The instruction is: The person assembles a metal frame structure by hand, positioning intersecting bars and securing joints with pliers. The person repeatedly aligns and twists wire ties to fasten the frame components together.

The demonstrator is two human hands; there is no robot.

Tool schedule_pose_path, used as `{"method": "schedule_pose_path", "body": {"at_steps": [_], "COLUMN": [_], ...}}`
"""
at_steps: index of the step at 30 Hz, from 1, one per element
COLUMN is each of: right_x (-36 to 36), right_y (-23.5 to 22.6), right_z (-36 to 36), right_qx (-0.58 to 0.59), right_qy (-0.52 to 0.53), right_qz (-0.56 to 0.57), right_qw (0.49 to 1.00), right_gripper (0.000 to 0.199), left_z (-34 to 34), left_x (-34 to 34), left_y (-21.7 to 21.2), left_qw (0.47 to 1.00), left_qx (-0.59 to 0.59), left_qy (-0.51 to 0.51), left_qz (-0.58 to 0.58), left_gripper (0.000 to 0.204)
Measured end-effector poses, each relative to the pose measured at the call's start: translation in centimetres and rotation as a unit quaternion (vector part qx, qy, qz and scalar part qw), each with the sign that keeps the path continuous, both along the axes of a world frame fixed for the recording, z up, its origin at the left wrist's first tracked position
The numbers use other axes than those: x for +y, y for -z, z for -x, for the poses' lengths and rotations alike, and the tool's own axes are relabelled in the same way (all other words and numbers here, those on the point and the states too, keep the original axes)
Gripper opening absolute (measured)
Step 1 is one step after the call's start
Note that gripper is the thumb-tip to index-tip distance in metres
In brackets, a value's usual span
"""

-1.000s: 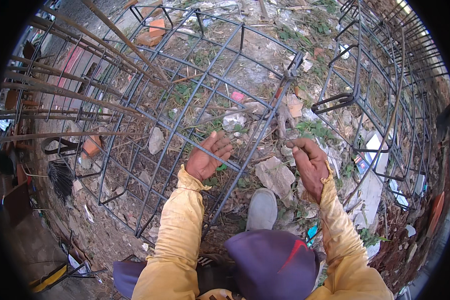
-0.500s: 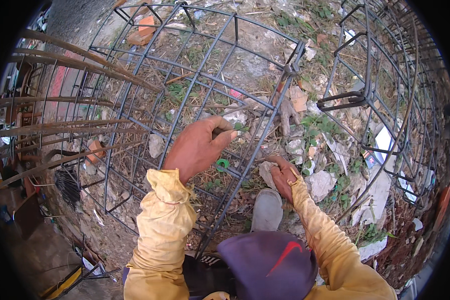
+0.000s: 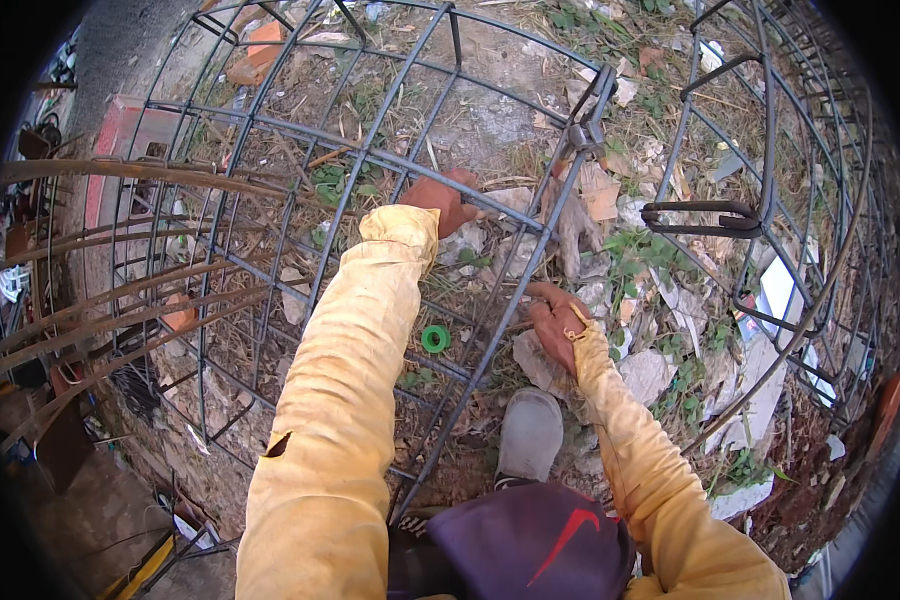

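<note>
Rebar cage (image 3: 544, 233) lies ahead over rubble (image 3: 642, 375), the curled left hand (image 3: 448, 205) having reached farther forward, bringing the work deeper, the half-closed right hand (image 3: 552, 324) beside it; what either pinches, I cannot tell.

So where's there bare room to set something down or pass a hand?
Greyish dirt under the left rebar cage, left of the pincers, looks barest. Passing between that and the right-hand cage seems possible, over weeds and rubble. Crowded: far left, where rusty bars bunch.
</note>
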State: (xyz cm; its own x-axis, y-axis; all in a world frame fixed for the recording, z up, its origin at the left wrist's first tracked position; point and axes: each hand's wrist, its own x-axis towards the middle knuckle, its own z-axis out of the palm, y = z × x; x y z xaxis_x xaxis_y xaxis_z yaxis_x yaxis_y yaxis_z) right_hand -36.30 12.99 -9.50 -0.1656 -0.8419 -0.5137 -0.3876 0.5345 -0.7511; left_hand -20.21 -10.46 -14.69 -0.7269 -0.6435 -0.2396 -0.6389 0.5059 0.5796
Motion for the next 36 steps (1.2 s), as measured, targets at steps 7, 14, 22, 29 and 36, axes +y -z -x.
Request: {"method": "schedule_pose_path", "body": {"at_steps": [7,14,22,29,36], "right_x": [2.3,1.6,3.8,3.7,3.6], "right_y": [0.9,-2.3,-0.9,-0.2,0.1], "right_z": [-0.5,-1.0,-1.0,0.4,0.1], "right_qx": [-0.004,-0.059,-0.041,-0.08,-0.009], "right_qy": [0.081,0.02,0.038,0.089,0.031], "right_qz": [0.054,0.006,0.028,-0.012,-0.017], "right_qw": [0.995,0.998,0.998,0.993,0.999], "right_gripper": [0.036,0.035,0.036,0.037,0.036], "left_z": [0.1,-0.4,1.1,3.2,3.3], "left_x": [1.3,1.4,1.7,2.5,0.8], "left_y": [0.8,1.7,-0.1,-2.2,1.0], "left_qw": [0.998,0.995,0.988,0.99,0.954], "left_qx": [-0.032,0.05,-0.023,-0.041,0.098], "left_qy": [0.016,-0.09,-0.146,-0.129,-0.275], "left_qz": [0.052,0.004,0.037,-0.029,-0.071], "left_gripper": [0.022,0.033,0.032,0.03,0.022]}}
